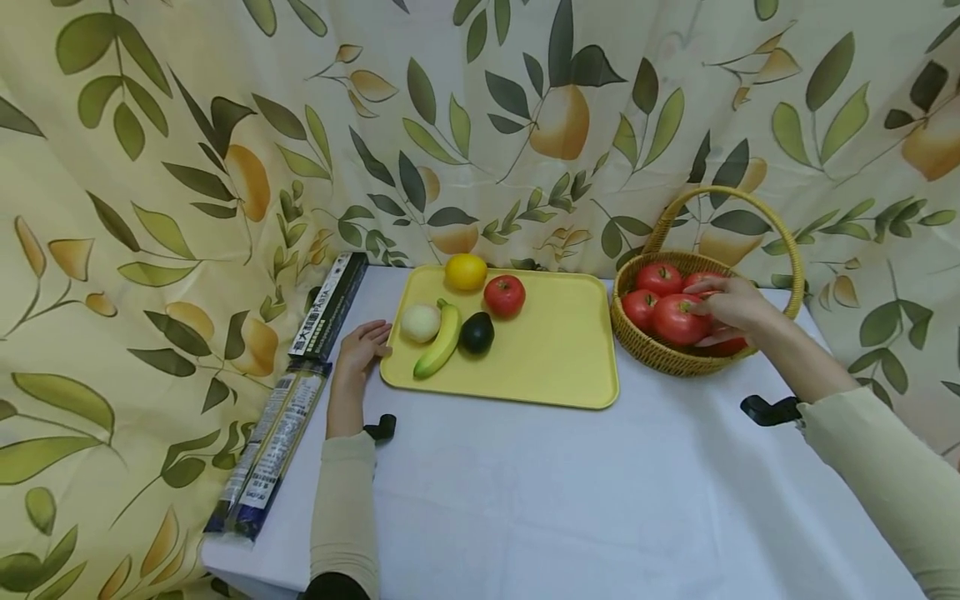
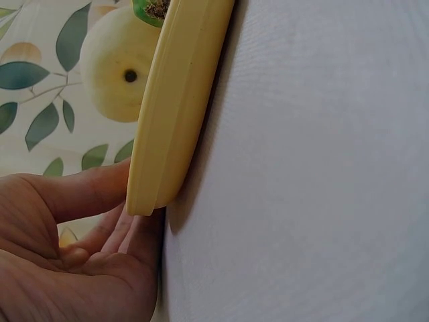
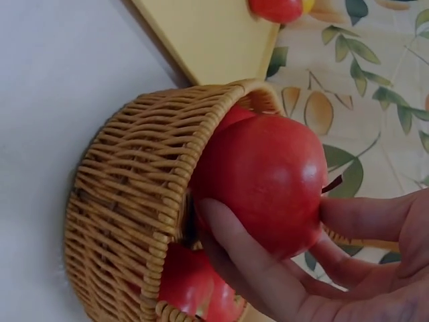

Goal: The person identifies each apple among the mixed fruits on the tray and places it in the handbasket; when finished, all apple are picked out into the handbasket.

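My right hand (image 1: 731, 308) grips a large red apple (image 3: 265, 181) with a dark stem, thumb on one side and fingers on the other. This apple is at the mouth of a wicker basket (image 3: 120, 194), above several more red fruits (image 1: 639, 308). At the left edge of a yellow tray (image 1: 540, 392), my left hand (image 1: 360, 350) touches the rim, its fingers loosely extended. On the tray lie a lemon (image 1: 466, 272), a red apple (image 1: 504, 296), a pale round fruit (image 1: 420, 322), a banana (image 1: 438, 342) and a dark avocado (image 1: 476, 333).
Left of the tray, a dark box (image 1: 330, 304) with a white label and long plastic packets (image 1: 273, 450) lie along the table's edge. The basket's tall arched handle (image 1: 791, 250) rises beside my right hand. A leaf-patterned curtain (image 1: 420, 125) hangs behind the white-covered table (image 1: 562, 492).
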### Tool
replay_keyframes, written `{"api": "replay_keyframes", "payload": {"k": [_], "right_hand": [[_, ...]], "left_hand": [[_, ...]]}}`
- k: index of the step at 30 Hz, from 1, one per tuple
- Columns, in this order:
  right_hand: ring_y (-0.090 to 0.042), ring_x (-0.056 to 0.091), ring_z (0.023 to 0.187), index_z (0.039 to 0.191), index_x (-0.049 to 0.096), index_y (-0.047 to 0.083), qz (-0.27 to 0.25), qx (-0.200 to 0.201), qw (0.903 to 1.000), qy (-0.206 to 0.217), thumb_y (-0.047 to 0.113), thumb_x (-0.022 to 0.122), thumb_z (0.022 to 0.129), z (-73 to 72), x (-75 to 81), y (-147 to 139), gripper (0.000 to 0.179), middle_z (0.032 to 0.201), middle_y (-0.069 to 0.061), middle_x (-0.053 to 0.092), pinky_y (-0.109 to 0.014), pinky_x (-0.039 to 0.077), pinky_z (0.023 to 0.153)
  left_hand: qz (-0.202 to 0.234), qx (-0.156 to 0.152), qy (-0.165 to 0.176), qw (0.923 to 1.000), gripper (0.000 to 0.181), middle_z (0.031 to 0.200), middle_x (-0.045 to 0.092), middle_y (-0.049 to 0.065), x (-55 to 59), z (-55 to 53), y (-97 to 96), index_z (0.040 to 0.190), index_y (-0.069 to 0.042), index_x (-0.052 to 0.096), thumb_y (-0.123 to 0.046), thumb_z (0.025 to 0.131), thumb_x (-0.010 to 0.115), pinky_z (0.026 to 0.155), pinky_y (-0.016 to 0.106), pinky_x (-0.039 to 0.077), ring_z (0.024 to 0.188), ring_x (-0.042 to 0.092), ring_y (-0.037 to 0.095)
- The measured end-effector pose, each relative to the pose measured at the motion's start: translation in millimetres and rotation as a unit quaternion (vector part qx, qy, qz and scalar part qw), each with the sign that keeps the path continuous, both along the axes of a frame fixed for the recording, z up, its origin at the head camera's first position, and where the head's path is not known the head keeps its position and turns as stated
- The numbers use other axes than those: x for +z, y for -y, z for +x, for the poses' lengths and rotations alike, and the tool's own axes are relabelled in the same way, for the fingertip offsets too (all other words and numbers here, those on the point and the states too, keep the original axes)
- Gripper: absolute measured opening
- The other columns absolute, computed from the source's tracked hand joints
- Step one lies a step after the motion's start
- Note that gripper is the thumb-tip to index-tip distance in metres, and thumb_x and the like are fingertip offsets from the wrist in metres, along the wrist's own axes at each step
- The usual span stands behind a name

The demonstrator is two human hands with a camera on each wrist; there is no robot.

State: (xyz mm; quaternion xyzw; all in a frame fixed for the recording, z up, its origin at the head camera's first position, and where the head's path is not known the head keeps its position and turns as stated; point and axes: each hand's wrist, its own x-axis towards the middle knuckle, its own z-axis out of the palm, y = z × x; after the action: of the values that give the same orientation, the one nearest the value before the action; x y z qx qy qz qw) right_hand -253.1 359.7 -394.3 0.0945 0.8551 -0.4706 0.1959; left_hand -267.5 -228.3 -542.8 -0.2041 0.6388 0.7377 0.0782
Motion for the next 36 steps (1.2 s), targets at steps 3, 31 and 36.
{"api": "replay_keyframes", "payload": {"k": [3,31,36], "right_hand": [[-0.055,0.046,0.121,0.157,0.029,-0.009,0.022,0.006,0.9997,-0.004,0.009,0.05,0.107,2.8,-2.2,-3.9,0.057,0.153,-0.042,0.019,-0.056,0.063,0.083],[-0.033,0.057,0.083,0.14,0.056,-0.01,0.178,0.064,0.9807,-0.049,0.012,0.057,0.1,2.1,-21.2,-1.3,0.045,0.121,-0.033,0.042,-0.044,0.065,0.064],[-0.037,0.057,0.092,0.139,0.056,-0.009,0.17,0.065,0.9822,-0.045,0.011,0.059,0.099,-1.3,-21.2,-1.7,0.045,0.127,-0.035,0.041,-0.043,0.065,0.064]], "left_hand": [[-0.002,-0.006,-0.006,1.0,0.07,0.157,0.049,0.019,-0.5,-0.7,-1.7,0.156,-0.003,0.044,0.022,0.092,0.059,0.117,0.031,0.044,0.145,0.049,0.028],[-0.006,-0.007,-0.012,0.9999,0.072,0.156,0.051,0.019,-4.7,-3.3,2.7,0.155,-0.002,0.045,0.023,0.09,0.06,0.115,0.032,0.046,0.143,0.051,0.029],[-0.006,-0.003,-0.011,0.9999,0.071,0.155,0.051,0.019,-4.0,-2.0,3.9,0.155,-0.002,0.046,0.022,0.09,0.059,0.116,0.032,0.045,0.143,0.051,0.028]]}}
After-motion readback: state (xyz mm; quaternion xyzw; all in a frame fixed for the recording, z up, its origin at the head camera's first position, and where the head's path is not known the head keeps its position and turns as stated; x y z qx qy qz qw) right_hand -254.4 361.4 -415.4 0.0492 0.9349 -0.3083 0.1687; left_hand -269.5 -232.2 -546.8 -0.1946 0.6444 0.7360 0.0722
